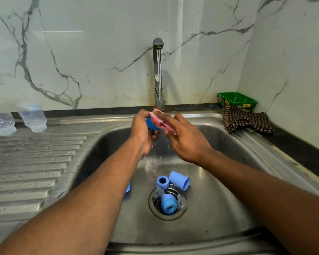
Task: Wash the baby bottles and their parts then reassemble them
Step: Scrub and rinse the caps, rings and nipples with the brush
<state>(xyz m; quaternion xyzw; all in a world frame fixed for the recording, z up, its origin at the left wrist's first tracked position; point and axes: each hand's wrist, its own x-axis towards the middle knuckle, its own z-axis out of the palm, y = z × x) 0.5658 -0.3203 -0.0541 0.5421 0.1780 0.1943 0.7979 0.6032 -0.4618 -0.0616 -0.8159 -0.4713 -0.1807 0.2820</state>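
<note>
A: Bottle parts first: which one have you got in your left hand (142,130)? I see only a sliver of a dark blue piece (151,124) between your curled fingers and the pink sponge (161,121), so I cannot tell whether it is a cap or a collar.

B: And your right hand (184,139)?

A: It is pressed flat on that sponge, fingers stretched toward the left hand, thumb underneath, clamping the sponge against the blue piece. Your left hand is closed around the piece, knuckles up. Both hands meet at the centre of the frame under the stream from the tap (157,70), above the steel sink (228,181), with your forearms reaching in from the lower corners.

B: What is down in the basin?

A: Three light blue parts lie plainly at lower centre: a cap (180,180) on its side, a ring (162,182) just left of it, and another ring (168,204) resting on the drain strainer (156,204). Clear pieces, perhaps teats, lie around them, too glassy to count. A fourth blue bit (128,187) peeks out from behind your left forearm, mostly hidden.

B: And the bottles?

A: Two clear bottles (33,117) stand upside down on the drainboard at the left edge, blurred; the outer bottle (1,123) is cut off by the frame. At upper right a checked cloth (246,121) lies before a green tub (237,100).
</note>
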